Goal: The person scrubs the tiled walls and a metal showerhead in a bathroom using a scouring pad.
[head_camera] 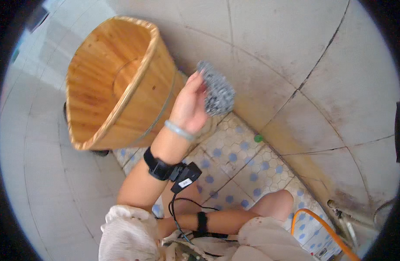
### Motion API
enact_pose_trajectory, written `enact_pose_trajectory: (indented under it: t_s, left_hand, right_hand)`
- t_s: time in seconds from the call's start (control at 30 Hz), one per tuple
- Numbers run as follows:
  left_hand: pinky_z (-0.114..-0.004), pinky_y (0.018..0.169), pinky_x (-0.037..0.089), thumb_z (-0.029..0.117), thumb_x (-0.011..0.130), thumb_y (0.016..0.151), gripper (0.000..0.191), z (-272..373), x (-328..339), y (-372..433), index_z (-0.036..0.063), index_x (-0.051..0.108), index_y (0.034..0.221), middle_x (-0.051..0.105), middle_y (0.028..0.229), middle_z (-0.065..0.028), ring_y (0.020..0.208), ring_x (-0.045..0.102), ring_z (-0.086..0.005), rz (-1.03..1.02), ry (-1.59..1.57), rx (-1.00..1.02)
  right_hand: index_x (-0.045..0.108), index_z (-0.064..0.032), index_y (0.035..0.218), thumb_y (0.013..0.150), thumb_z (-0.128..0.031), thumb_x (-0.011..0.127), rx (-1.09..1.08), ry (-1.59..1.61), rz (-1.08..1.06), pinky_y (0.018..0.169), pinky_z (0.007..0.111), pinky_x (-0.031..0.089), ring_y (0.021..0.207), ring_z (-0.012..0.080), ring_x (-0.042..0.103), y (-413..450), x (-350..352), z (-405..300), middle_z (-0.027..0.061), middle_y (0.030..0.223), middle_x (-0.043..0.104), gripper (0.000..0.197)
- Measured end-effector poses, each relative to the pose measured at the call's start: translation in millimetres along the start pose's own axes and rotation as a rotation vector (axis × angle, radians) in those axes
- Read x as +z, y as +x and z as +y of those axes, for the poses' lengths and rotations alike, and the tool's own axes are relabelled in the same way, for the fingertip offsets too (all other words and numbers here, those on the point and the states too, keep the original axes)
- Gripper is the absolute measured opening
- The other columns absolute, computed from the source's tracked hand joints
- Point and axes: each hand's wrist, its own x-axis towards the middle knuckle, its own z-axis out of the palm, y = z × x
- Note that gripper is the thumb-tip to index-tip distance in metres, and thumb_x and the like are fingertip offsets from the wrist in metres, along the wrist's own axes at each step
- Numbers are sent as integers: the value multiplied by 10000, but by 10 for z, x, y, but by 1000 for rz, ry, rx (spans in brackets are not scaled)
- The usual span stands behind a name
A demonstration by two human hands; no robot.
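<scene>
My left hand (pixel 192 98) is raised in front of me, its fingers closed on the near edge of a mottled grey scouring pad (pixel 217 91). The pad is held clear, over the foot of the tiled wall. Just left of that hand stands a wooden tub (pixel 156 88) with a pale rim, leaning so that its bare inside faces me. My right forearm (pixel 229 220) lies across my lap, and its hand is out of view behind my left arm.
Small tiles with blue dots cover the floor (pixel 232 174). A green round cap (pixel 258 138) sits at the stained wall's foot. An orange hose (pixel 320 223) and a pipe (pixel 345 222) are at lower right. Cables (pixel 173 208) hang from a black wrist-strapped device (pixel 187 176).
</scene>
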Motion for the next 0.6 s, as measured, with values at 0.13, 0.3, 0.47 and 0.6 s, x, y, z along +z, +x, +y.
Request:
enact_pose_trajectory:
  t_s: [0.13,0.3,0.47,0.6]
  left_hand:
    - [-352,834,435,201,420,904,200,-137,-354,149,120,495,1071,553,1012,-15,949,522,-175,69,-106,-6]
    - [-350,844,421,206,419,906,217,-410,-595,162,113,479,1092,547,1013,-13,959,510,-171,65,-230,28]
    - [-332,805,418,218,474,891,194,-805,-656,248,115,483,1055,525,988,-6,922,493,-154,99,-391,47]
    - [-329,799,421,214,480,890,184,-923,-614,72,111,465,1042,525,980,-12,921,492,-152,142,-392,24]
  right_hand:
    - [592,-44,961,862,-239,488,265,25,345,762,294,430,841,163,563,-1038,-793,-668,75,920,614,242]
    - [550,-42,1058,892,-161,481,483,186,984,802,254,403,893,110,511,-1913,-1113,-1210,10,947,571,216]
    - [545,-57,1060,867,-139,529,389,-179,1901,747,226,422,884,91,509,-2252,-1275,-1459,38,1022,555,210]
    - [552,-63,1048,788,-62,605,227,-769,1921,753,252,431,941,150,513,-2123,-1478,-1704,85,1156,479,265]
